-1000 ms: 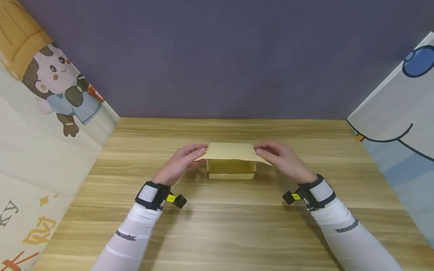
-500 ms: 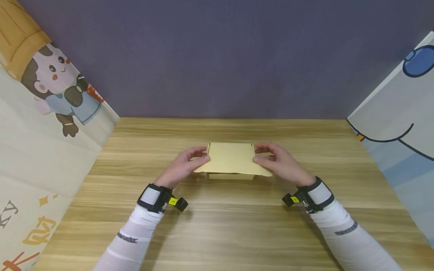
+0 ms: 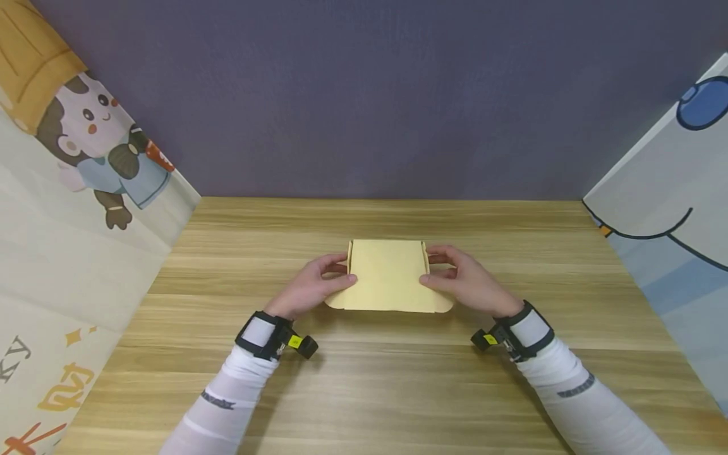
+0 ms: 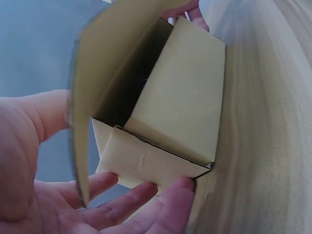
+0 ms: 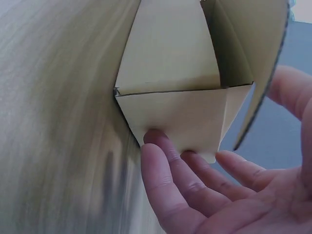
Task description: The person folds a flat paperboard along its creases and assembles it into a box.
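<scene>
A small tan cardboard box (image 3: 389, 268) sits on the wooden table, its hinged lid (image 4: 112, 39) tilted down over the opening but apart from the front wall (image 4: 185, 92). In the left wrist view a dark gap shows under the lid. My left hand (image 3: 309, 287) holds the box's left end, thumb on top of the lid and fingers (image 4: 131, 197) against the side wall. At the right end my right hand (image 3: 469, 281) does likewise, its thumb on the lid and fingers (image 5: 165, 161) on the side wall (image 5: 175, 117). The lid's front flap, with rounded corners, sticks out beyond the box.
The wood-grain table (image 3: 392, 385) runs back to a dark blue-grey wall (image 3: 387, 101). Printed cartoon panels flank it, one on the left (image 3: 108, 145) and one on the right (image 3: 654, 208). Both wrists wear strapped cameras.
The lid has swung down and toward me, hiding the box's front in the head view. Both hands moved slightly nearer with it, their thumbs sliding a little inward on the lid.
</scene>
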Tool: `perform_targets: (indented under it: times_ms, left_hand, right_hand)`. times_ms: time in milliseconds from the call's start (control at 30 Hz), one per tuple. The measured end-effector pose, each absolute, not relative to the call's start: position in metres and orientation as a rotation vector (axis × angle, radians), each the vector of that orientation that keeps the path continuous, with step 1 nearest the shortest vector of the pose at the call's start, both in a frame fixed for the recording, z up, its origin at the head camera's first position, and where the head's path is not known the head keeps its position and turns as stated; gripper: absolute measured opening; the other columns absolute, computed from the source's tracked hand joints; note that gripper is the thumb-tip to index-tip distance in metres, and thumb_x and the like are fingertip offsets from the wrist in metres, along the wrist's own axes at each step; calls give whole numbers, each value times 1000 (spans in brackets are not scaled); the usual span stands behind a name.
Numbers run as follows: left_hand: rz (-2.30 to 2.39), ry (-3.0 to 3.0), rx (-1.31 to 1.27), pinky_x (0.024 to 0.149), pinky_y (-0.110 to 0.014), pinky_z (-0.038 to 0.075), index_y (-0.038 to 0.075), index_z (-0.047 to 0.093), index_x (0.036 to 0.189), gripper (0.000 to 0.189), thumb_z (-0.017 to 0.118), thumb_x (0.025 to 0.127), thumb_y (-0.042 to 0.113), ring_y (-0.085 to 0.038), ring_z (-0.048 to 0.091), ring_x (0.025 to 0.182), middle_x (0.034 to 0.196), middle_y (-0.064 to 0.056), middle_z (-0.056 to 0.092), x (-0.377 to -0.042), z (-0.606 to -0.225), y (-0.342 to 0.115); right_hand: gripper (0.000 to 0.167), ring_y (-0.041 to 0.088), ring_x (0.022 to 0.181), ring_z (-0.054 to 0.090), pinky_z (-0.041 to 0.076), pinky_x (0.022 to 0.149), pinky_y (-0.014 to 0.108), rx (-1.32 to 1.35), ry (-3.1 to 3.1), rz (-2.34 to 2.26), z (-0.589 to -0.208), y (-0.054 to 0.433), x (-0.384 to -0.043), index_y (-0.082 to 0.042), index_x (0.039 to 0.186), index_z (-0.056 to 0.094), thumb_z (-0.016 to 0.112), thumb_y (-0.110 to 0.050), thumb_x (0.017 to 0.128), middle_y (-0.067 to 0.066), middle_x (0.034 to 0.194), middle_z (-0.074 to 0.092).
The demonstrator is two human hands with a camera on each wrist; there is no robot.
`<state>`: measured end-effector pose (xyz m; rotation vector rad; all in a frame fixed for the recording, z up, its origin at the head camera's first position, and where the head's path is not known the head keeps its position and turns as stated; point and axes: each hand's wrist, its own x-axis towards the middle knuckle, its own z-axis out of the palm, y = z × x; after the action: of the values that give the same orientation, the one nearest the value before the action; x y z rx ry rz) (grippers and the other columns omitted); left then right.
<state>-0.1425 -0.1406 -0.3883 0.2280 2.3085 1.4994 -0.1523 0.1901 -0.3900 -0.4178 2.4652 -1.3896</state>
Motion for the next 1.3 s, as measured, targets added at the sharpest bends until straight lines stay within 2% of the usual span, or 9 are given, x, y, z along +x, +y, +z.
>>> perform_targets:
  times_ms: [233, 333, 533, 700, 933, 1033, 1167, 1233, 1300]
  left_hand:
    - [1516, 2322, 218, 104, -45, 45, 16, 40, 146, 72, 73, 85, 38, -29, 51, 127, 135, -8, 55, -141, -391, -136]
    - [1535, 2321, 224, 101, -43, 48, 14, 39, 146, 72, 73, 86, 34, -32, 54, 124, 134, -10, 54, -141, -393, -135]
    - [1563, 2327, 201, 98, -41, 49, 16, 40, 145, 71, 74, 85, 31, -30, 56, 120, 133, -8, 55, -139, -395, -132]
    - [1586, 2355, 200, 97, -42, 50, 19, 41, 144, 70, 74, 85, 36, -28, 57, 118, 131, -6, 57, -137, -396, -131]
    - [1617, 2369, 256, 96, -43, 50, 20, 41, 144, 75, 66, 84, 57, -25, 54, 122, 135, -1, 53, -133, -383, -133]
    - [1653, 2361, 313, 97, -45, 49, 18, 41, 144, 74, 65, 85, 56, -25, 55, 120, 137, -2, 51, -133, -376, -134]
    - [1625, 2413, 380, 106, -50, 39, 17, 41, 145, 76, 68, 84, 54, -20, 50, 128, 140, -2, 51, -132, -368, -135]
    - [1597, 2445, 407, 107, -50, 35, 17, 40, 145, 76, 68, 84, 53, -17, 46, 132, 141, -1, 51, -131, -365, -137]
    - [1615, 2432, 421, 105, -49, 38, 17, 40, 145, 75, 70, 85, 49, -17, 45, 133, 142, -1, 50, -131, -363, -139]
  right_hand:
    - [79, 30, 114, 59, 53, 90, 40, -385, 2482, -1371, -391, 188, -148, -21, 145, 36, 73, -49, 81, 6, 139, 48]
    - [80, 29, 114, 59, 53, 90, 40, -389, 2482, -1375, -392, 187, -147, -22, 146, 35, 73, -49, 81, 6, 139, 47]
    - [79, 29, 115, 59, 52, 91, 41, -410, 2469, -1418, -396, 187, -146, -22, 146, 34, 73, -47, 82, 7, 139, 46]
    - [79, 33, 116, 58, 52, 92, 42, -413, 2482, -1404, -396, 186, -143, -22, 149, 31, 71, -47, 85, 11, 140, 46]
    - [78, 34, 119, 56, 55, 86, 41, -387, 2495, -1368, -383, 185, -140, -19, 149, 32, 63, -55, 87, 11, 142, 46]
    - [73, 34, 119, 56, 57, 82, 41, -380, 2435, -1444, -376, 185, -141, -15, 147, 35, 61, -52, 90, 13, 140, 46]
    - [66, 34, 118, 57, 58, 79, 41, -403, 2373, -1498, -369, 186, -142, -13, 147, 34, 55, -48, 95, 16, 138, 49]
    - [65, 34, 118, 57, 58, 79, 42, -431, 2373, -1493, -366, 187, -142, -14, 148, 33, 54, -46, 96, 16, 142, 46]
    - [67, 34, 119, 57, 58, 81, 43, -460, 2376, -1478, -362, 188, -141, -15, 149, 30, 58, -43, 95, 16, 147, 41]
